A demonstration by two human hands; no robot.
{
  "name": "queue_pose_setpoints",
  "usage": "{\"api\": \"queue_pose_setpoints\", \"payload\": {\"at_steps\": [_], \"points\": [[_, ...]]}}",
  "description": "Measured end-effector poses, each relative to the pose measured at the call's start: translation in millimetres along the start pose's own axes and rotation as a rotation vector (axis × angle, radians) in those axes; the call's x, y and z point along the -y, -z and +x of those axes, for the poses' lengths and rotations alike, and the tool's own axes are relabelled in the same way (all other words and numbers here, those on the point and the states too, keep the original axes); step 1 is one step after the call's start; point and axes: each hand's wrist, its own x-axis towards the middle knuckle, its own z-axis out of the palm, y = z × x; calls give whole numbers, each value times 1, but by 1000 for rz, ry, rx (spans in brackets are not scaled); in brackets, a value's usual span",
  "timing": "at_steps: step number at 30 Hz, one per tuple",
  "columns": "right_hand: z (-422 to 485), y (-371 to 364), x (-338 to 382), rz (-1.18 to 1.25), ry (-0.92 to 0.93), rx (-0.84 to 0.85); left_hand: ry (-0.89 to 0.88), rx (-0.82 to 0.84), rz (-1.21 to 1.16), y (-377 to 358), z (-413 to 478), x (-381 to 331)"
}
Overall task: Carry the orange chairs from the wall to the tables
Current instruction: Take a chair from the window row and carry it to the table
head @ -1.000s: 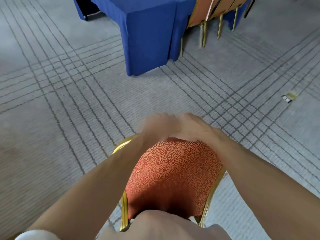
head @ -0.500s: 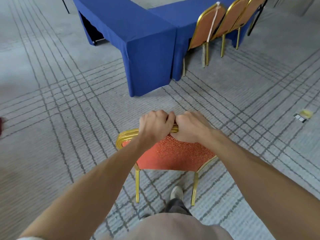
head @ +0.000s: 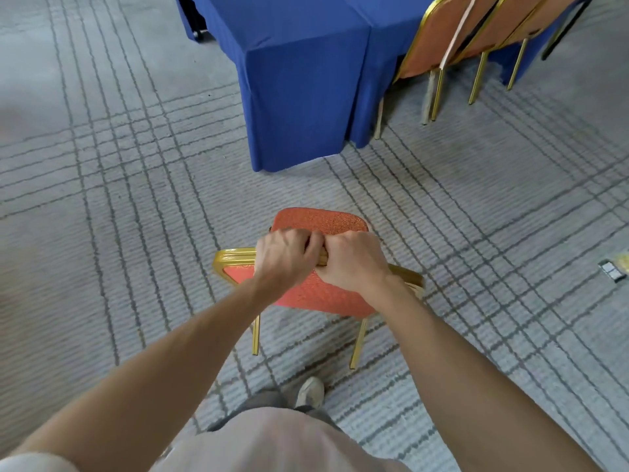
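Note:
An orange chair (head: 316, 294) with a gold frame stands in front of me, its seat facing away toward the tables. My left hand (head: 286, 257) and my right hand (head: 354, 260) sit side by side, both shut on the gold top rail of its backrest. The chair's two rear legs show below the backrest, over the carpet; I cannot tell if they touch it. A table under a blue cloth (head: 303, 83) stands a short way ahead, its corner toward me.
Several orange chairs (head: 442, 39) are lined along the blue table's right side. Grey lined carpet (head: 119, 199) spreads all around. A small yellow and black scrap (head: 616, 269) lies on the floor at the right. My shoe (head: 309, 391) is just behind the chair.
The chair has gone from tipped up toward me to upright and lower, and its seat now shows beyond my hands. The blue table has come nearer. Both hands keep their hold.

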Motion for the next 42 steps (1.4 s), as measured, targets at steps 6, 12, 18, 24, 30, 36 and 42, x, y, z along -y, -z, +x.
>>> {"api": "queue_pose_setpoints", "payload": {"at_steps": [6, 12, 18, 24, 30, 36, 42], "points": [[42, 7, -36, 19, 11, -238, -113, 11, -71, 17, 56, -13], [91, 28, -61, 83, -10, -218, -26, -99, -57, 22, 114, -25], [160, 46, -96, 60, -119, -197, -2, -261, -46, 23, 195, -38], [261, 55, -146, 65, -253, -195, 57, -286, -17, 27, 313, -50], [345, 63, -204, 146, -253, -75, -136, -145, 130, 38, 409, -57], [394, 68, -235, 245, -252, 25, -214, -12, 143, 40, 469, -57], [445, 65, -262, 211, -243, 21, 72, -72, 63, 23, 525, -68]]}}
